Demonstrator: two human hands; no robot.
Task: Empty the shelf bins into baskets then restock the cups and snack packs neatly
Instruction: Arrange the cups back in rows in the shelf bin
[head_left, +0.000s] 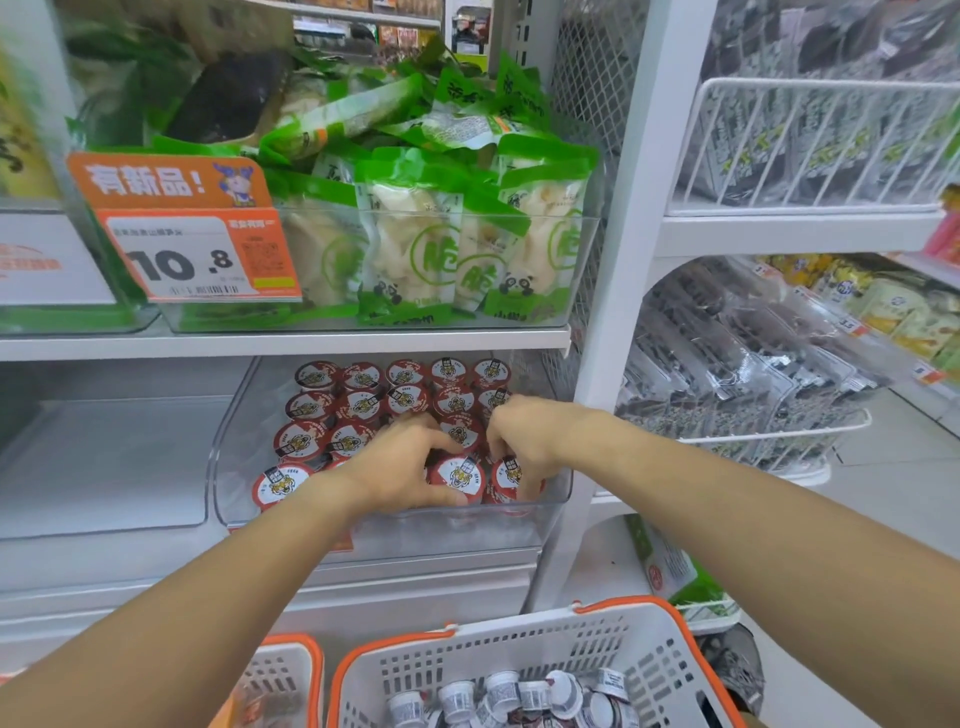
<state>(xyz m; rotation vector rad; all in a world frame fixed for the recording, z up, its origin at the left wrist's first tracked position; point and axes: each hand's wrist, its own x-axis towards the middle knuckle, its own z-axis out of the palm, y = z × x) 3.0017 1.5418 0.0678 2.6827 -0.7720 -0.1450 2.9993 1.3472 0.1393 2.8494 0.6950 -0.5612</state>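
On lower shelf, clear bin (550, 499) of cups (363, 405) | my left hand (400, 467) curled on a front cup (460, 475), right hand (519, 441) pinching its 3 o'clock neighbour (511, 478) | risk, I judged: tight rows, a nudge could topple cups | basket (597, 654) at 6 o'clock held more; snack packs (415, 244) at 12; overhead shelf lip crowded my reach.

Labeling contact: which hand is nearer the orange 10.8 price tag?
Left. The left hand is in the clear cup bin, below-right of the orange price tag; the right hand is further right.
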